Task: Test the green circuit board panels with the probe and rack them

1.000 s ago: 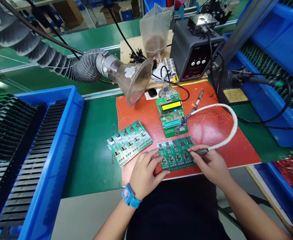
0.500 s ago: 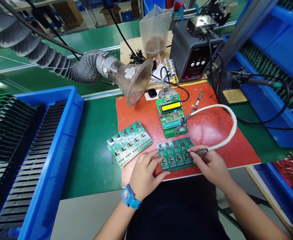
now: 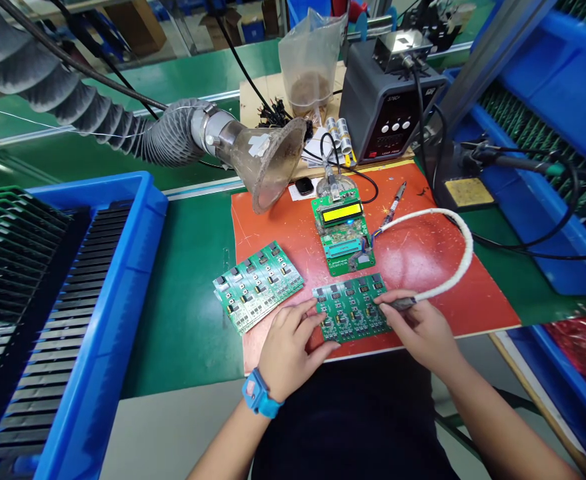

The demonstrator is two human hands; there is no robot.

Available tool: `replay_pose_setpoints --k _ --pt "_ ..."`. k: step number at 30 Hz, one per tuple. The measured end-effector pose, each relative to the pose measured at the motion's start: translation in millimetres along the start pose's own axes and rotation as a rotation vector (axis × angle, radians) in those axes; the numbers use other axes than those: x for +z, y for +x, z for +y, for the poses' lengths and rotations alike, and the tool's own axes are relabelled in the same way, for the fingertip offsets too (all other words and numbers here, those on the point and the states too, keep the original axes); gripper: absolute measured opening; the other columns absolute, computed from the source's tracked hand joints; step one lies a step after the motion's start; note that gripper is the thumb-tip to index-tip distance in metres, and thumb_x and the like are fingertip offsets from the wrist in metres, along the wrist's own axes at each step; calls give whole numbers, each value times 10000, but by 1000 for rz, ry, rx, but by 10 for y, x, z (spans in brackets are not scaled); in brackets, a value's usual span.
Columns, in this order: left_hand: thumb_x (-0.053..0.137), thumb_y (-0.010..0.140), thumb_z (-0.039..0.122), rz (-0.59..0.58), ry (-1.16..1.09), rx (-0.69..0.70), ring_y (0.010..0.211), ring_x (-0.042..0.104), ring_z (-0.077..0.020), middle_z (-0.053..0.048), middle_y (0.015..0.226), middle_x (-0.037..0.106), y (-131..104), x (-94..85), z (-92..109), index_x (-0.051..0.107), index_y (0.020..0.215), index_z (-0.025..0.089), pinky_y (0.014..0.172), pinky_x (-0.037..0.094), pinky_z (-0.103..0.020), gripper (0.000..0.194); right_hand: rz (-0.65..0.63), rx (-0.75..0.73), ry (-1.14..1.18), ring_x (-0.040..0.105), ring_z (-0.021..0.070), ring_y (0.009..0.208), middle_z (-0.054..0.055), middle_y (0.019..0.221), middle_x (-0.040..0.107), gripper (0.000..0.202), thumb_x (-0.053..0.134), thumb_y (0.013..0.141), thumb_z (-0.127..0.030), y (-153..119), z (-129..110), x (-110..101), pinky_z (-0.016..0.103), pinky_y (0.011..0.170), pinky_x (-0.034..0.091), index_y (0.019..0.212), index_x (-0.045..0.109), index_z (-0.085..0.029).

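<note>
A green circuit board point(image 3: 343, 327) with several small digit displays lies flat on the orange mat near its front edge. Fingers and thumb of my left hand point(image 3: 293, 343) grip its left end and lower left corner. In my right hand point(image 3: 420, 330) is a dark-bodied probe point(image 3: 403, 303), pinched between thumb and fingers, its tip down at the board's right part. A white sleeved cable point(image 3: 465, 250) loops from the probe to a green programmer board point(image 3: 343, 233) with a lit yellow screen and a teal socket. Left of my board rests a small stack of similar circuit boards point(image 3: 259, 287).
A fume funnel point(image 3: 275, 167) on a grey hose hangs behind the stack. Blue bins point(image 3: 145, 200) with racked boards stand at left and right. A soldering station point(image 3: 393, 107), a sponge point(image 3: 469, 192) and a pen point(image 3: 397, 200) sit toward the back right.
</note>
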State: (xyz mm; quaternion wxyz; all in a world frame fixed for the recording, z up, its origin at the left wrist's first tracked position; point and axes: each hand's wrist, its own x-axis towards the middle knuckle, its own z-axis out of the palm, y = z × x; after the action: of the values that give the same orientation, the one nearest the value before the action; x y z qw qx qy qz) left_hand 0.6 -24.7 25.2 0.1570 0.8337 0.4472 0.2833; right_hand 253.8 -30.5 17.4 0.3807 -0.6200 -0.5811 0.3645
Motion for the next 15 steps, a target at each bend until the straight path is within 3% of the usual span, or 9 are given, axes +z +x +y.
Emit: replay_pose_setpoints --k 15 --pt "732 815 397 6 2 0 1041 613 -282 -147 1218 620 7 5 -14 610 1144 170 861 545 -448 417 -9 15 14 620 179 697 79 953 687 214 560 945 -398 1 -33 1 288 609 514 990 614 -195"
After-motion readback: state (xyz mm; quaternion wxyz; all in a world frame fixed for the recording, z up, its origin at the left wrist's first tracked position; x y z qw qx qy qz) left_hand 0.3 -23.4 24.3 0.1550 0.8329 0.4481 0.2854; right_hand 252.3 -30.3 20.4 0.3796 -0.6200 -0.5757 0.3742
